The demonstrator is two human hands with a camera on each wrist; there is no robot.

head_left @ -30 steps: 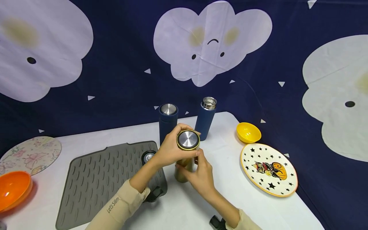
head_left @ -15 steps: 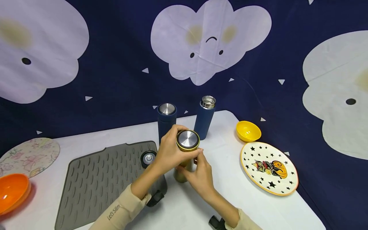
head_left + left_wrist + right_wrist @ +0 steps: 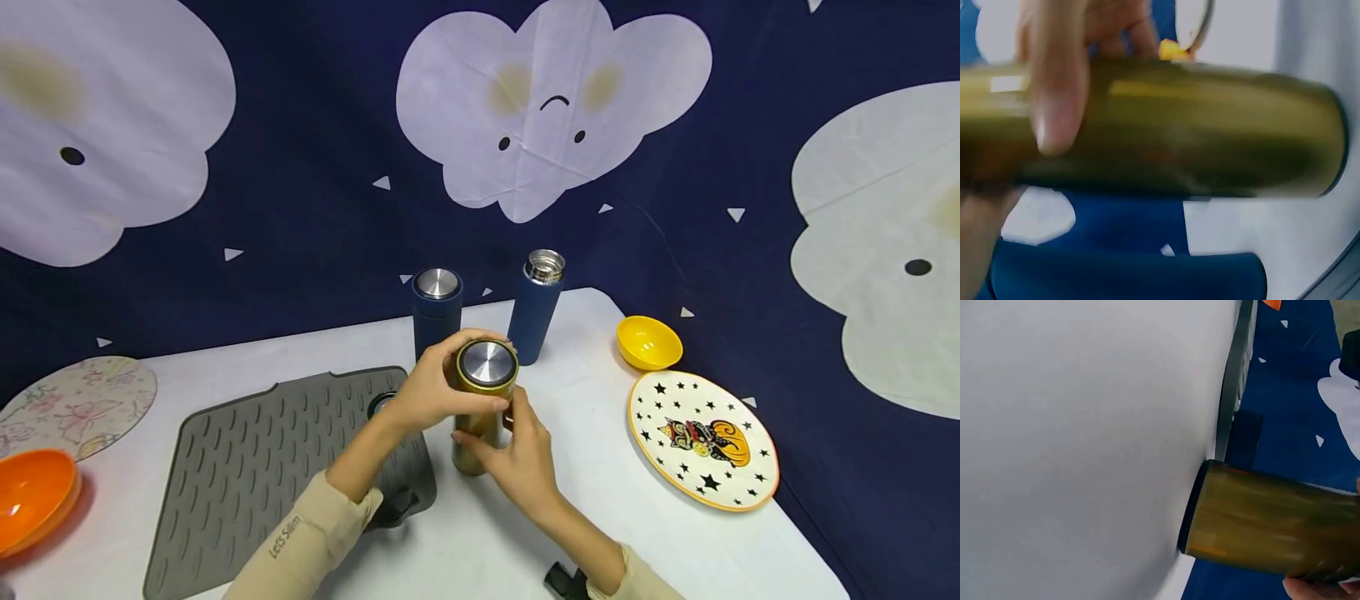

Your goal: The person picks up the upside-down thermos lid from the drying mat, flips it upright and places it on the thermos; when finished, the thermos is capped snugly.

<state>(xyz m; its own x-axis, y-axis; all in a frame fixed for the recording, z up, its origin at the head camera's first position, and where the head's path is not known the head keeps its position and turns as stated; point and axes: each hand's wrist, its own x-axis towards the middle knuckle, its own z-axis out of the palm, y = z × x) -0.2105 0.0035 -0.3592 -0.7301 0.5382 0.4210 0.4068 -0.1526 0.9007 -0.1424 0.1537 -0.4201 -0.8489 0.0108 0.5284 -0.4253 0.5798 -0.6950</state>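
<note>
Gold bottle (image 3: pixel 478 421) between the two hands, upright or nearly so on the worktop (image 3: pixel 577 433); whether its base bore fully on the cloth could not be told. The left hand (image 3: pixel 433 390) was curled round the upper part, just below the steel-topped lid (image 3: pixel 488 363); the right hand (image 3: pixel 521 462) pinched the body lower down, between thumb and fingers. Chief hazard, as judged: with the left hand high and the right hand low, unequal force could have tipped the bottle or turned the whole body in a slack right hand. The smooth, curved wall might have favoured such a slip. Contents were not visible, so the risk of a spill could not be assessed.

Just beyond the left hand stood a closed navy bottle (image 3: pixel 437 321); an outward swing of the knuckles could have knocked it. Farther beyond the right hand, an uncapped blue bottle (image 3: pixel 536 312) would probably have toppled if struck by the gold one. A black round piece (image 3: pixel 380 403), partly hidden behind the left wrist, lay on the grey mat (image 3: pixel 285 483), where a backward sweep of that forearm could have dislodged it.
</note>
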